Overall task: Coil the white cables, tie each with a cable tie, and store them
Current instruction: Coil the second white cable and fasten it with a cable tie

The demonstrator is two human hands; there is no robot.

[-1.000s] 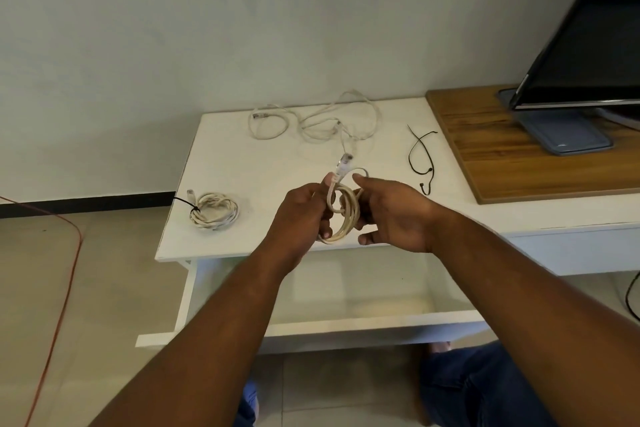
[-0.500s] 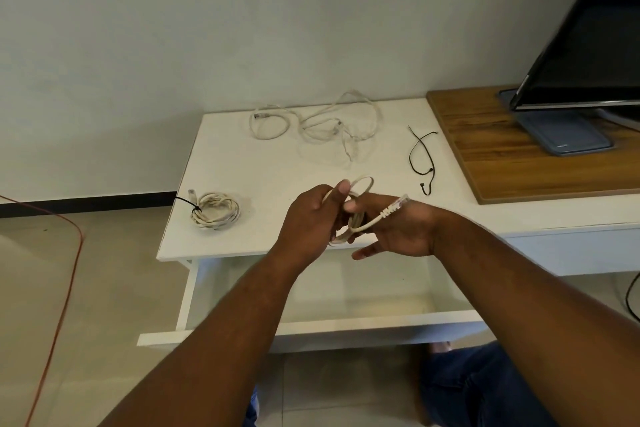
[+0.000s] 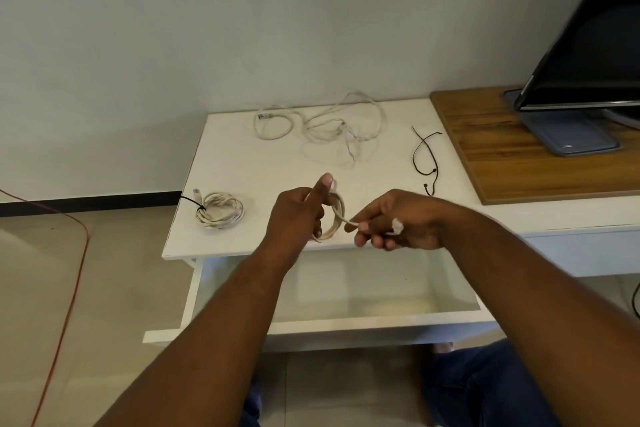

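White coil (image 3: 338, 218): left hand (image 3: 294, 218) is gripping it, its tail is running rightward into the right hand's (image 3: 405, 224) pinch; black cable ties (image 3: 423, 157) are lying beyond the right hand.

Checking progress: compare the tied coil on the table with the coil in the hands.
The tied coil lies flat on the table, untouched; the held coil is upright, gripped by the left hand. The tied coil is bound by a black cable tie; the held coil has none, and the right hand pinches its loose end. Both are white cables wound into small loops.
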